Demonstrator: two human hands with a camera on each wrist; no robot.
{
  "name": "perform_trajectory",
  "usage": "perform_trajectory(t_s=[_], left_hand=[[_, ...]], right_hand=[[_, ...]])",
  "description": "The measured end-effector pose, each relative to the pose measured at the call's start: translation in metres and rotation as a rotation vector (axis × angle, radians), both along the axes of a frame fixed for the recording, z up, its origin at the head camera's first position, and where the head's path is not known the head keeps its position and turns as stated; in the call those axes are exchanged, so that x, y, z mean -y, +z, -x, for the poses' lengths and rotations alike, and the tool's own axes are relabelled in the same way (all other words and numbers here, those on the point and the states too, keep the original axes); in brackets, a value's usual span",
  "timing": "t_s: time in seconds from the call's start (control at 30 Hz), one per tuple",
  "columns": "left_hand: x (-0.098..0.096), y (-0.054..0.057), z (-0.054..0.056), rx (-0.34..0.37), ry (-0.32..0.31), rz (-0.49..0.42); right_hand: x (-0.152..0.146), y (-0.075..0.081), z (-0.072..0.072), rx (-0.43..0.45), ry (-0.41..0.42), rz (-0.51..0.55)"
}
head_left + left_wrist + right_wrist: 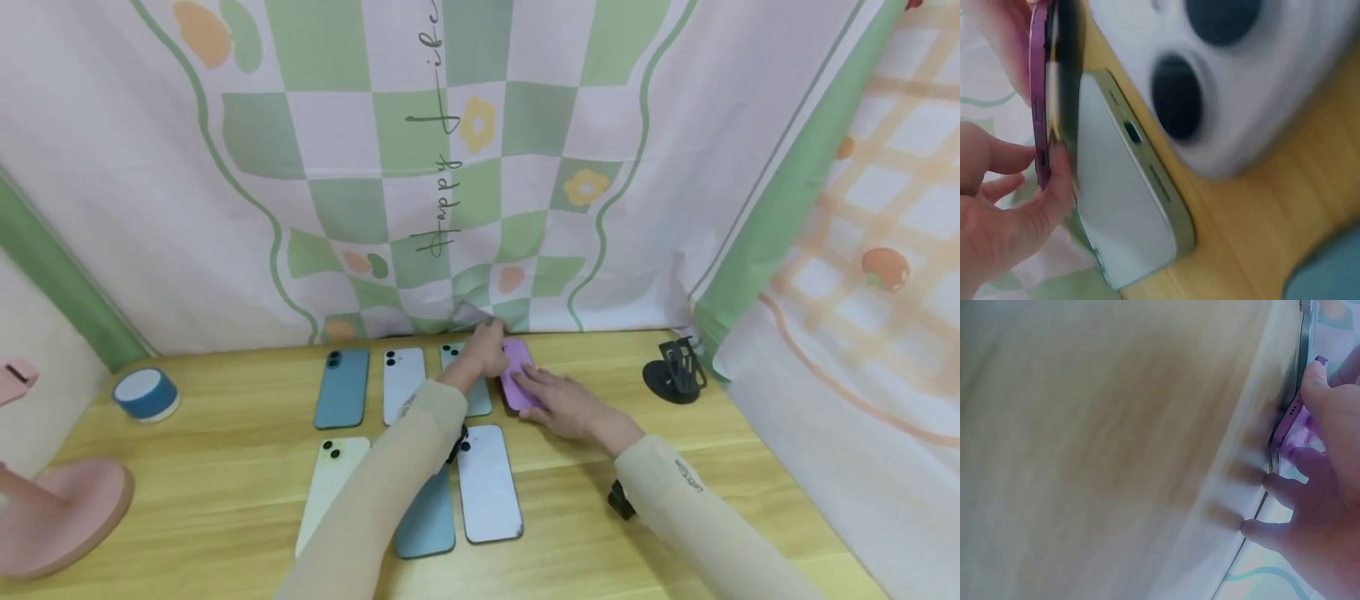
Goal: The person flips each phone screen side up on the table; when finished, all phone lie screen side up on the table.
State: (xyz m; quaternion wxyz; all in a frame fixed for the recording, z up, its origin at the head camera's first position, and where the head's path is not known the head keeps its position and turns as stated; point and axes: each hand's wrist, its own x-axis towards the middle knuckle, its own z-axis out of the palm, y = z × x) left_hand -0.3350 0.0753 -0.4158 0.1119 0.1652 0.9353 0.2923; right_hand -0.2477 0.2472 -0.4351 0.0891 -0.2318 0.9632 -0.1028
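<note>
Flanking purple phone [515, 360]: green phone [478, 400]

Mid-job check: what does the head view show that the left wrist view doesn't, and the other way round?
Only the head view: the black stand, the blue-and-white round container and the pink stand.

Only the left wrist view: the charging port in the end of the pale green phone, and fingertips on both sides of the purple phone.

Both: those two phones, the left hand, the right hand and the checkered cloth.
</note>
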Motion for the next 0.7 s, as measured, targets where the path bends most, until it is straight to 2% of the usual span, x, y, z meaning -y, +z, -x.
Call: perform_trajectory(t_s=[0.13,0.27,0.33,0.47,0.6,0.67,0.7], left_hand=[[-0.004,0.000,-0.003,-0.006,0.094,-0.037],[-0.004,0.001,-0.006,0.017,0.223,-0.084],[-0.004,0.002,-0.007,0.034,0.269,-0.100],[-0.002,0.004,-0.008,0.065,0.299,-0.104],[-0.003,0.006,-0.005,0.098,0.317,-0.113],[-0.006,-0.002,0.005,0.088,0.332,-0.117],[-0.007,-0.001,0.007,0.099,0.339,-0.127]], right_hand=[[-0.001,0.000,-0.001,0.000,0.004,0.015],[-0.001,0.000,-0.002,0.007,0.009,0.024],[-0.001,0.000,-0.003,0.009,0.012,0.036],[-0.003,0.003,-0.004,0.024,0.023,0.073],[-0.003,0.007,-0.004,0.041,-0.010,0.162],[-0.003,0.010,-0.002,0.050,-0.051,0.216],[-0.003,0.011,-0.002,0.047,-0.072,0.233]])
